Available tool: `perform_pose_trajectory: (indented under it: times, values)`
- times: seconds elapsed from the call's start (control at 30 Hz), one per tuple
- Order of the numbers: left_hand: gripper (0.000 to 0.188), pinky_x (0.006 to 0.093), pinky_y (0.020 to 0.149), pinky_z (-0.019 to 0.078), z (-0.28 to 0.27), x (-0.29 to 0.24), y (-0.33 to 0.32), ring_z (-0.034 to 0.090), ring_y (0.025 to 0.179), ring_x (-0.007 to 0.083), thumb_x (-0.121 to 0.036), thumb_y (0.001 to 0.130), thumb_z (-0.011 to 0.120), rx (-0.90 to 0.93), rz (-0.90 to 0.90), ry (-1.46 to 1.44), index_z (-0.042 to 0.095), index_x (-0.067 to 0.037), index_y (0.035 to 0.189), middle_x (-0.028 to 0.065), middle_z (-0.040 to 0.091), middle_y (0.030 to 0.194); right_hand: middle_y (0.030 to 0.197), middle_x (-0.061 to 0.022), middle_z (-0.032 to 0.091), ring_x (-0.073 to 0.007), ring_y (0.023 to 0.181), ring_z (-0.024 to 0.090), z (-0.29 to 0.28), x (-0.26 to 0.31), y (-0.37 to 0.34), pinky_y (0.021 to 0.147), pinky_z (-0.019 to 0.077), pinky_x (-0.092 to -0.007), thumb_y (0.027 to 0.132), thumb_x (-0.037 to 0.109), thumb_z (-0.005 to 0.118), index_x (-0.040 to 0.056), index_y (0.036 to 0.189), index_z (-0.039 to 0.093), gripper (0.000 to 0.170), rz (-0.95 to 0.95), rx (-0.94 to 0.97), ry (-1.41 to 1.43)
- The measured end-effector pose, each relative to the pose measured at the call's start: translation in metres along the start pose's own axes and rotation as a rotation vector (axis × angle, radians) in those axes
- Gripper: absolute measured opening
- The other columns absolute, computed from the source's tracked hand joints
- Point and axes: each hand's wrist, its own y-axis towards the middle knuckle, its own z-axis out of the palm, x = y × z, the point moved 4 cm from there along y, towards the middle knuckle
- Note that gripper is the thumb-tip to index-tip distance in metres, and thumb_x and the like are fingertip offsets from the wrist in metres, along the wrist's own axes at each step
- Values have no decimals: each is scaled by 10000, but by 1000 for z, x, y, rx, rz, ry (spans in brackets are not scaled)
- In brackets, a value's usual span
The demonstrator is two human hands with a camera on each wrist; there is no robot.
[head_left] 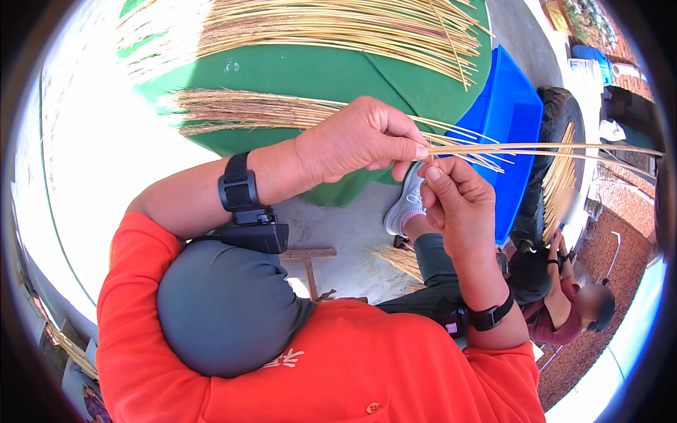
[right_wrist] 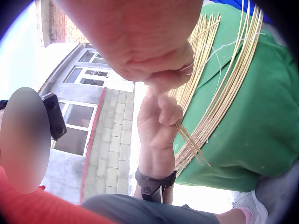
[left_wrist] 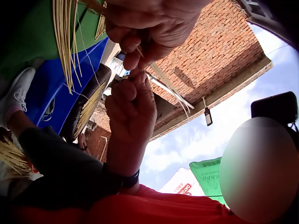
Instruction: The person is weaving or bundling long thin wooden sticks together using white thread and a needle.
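My left hand [head_left: 363,141] pinches a few thin tan stalks [head_left: 550,148] between thumb and forefinger. Their long bare ends stretch off to the right in the head view, while in the right wrist view finer ends poke out beside the palm. Just below it, my right hand [head_left: 462,204] has thumb and forefinger pressed together, fingertips close to the left hand's. A white thread [right_wrist: 216,54] runs from the right fingers across toward the table in the right wrist view. What lies between the two sets of fingertips is mostly hidden.
Bundles of stalks [head_left: 338,35] with brushy heads lie on a table under green cloth [head_left: 296,70]. A blue tub [head_left: 511,120] stands at its right end, with more stalks [head_left: 560,183] beyond. A wooden stool [head_left: 308,255] is below; another person [head_left: 564,310] sits at right.
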Motion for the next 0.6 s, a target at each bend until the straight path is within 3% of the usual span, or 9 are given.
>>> perform_pose_trajectory:
  times: [0.2, 0.37, 0.43, 0.47, 0.5, 0.57, 0.6]
  values:
    - [151, 174, 431, 319, 8, -7, 0, 430, 486, 33, -131, 822, 612, -73, 36, 174, 673, -10, 889, 33, 603, 626, 600, -31, 540, -57, 377, 413, -1, 1, 1, 326, 294, -197, 883, 122, 559, 3, 827, 546, 132, 50, 8, 123]
    - [150, 171, 442, 325, 7, -4, 4, 435, 502, 27, -120, 826, 610, -109, 51, 171, 672, -13, 912, 18, 597, 624, 660, -43, 559, -77, 437, 501, -4, 4, 2, 368, 389, -205, 889, 139, 552, -1, 915, 508, 149, -2, 58, 162]
    - [150, 170, 443, 324, 0, -5, 3, 434, 504, 27, -116, 829, 608, -154, 52, 177, 670, -13, 919, 18, 596, 623, 722, -56, 575, -97, 495, 516, -7, 7, 6, 457, 433, -233, 884, 146, 567, -4, 942, 527, 166, -192, -54, -60]
    - [150, 172, 444, 321, -9, -9, 5, 430, 506, 24, -115, 828, 611, -232, 93, 191, 670, -16, 923, 15, 592, 623, 818, -97, 575, -175, 638, 560, -13, 17, 4, 575, 464, -304, 807, 109, 646, 10, 930, 542, 188, -314, -154, -559]
    - [150, 174, 445, 319, -14, -13, 6, 426, 509, 21, -115, 827, 613, -306, 136, 206, 669, -18, 928, 12, 588, 623, 818, -97, 575, -175, 638, 560, -18, 19, 5, 575, 464, -304, 807, 109, 646, 10, 930, 542, 188, -314, -156, -552]
    - [149, 177, 455, 331, -15, -15, 3, 439, 521, 24, -109, 824, 616, -319, 113, 287, 668, -12, 925, 7, 588, 629, 938, -117, 554, -247, 788, 547, -14, 44, -10, 675, 447, -346, 692, 86, 717, 36, 926, 573, 280, -985, -363, -1027]
    - [148, 179, 465, 344, -14, -14, 2, 452, 534, 26, -104, 822, 618, -332, 91, 362, 667, -6, 923, 3, 587, 635, 1006, -108, 538, -278, 895, 510, -12, 47, -16, 749, 424, -349, 599, 75, 745, 43, 924, 593, 360, -997, -371, -1047]
